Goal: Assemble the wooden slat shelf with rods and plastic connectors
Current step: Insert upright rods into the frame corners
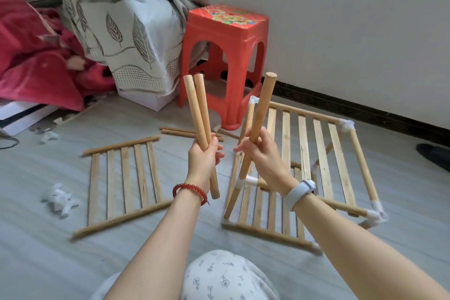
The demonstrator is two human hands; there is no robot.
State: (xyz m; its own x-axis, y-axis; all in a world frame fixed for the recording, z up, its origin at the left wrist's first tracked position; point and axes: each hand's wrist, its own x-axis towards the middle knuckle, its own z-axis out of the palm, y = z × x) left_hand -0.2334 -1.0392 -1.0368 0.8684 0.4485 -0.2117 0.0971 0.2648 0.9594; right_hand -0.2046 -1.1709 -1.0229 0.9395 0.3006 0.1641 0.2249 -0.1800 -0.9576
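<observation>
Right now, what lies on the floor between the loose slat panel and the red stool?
Head view: a few loose rods lie there, on otherwise bare floor.

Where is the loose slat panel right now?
In the head view, the loose slat panel lies flat on the floor, left of the left hand, with white connectors beside it.

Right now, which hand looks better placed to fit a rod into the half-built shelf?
Probably the right hand: it grips one rod directly above the half-built shelf. The left hand holds two rods, nearer the loose slat panel.
</observation>
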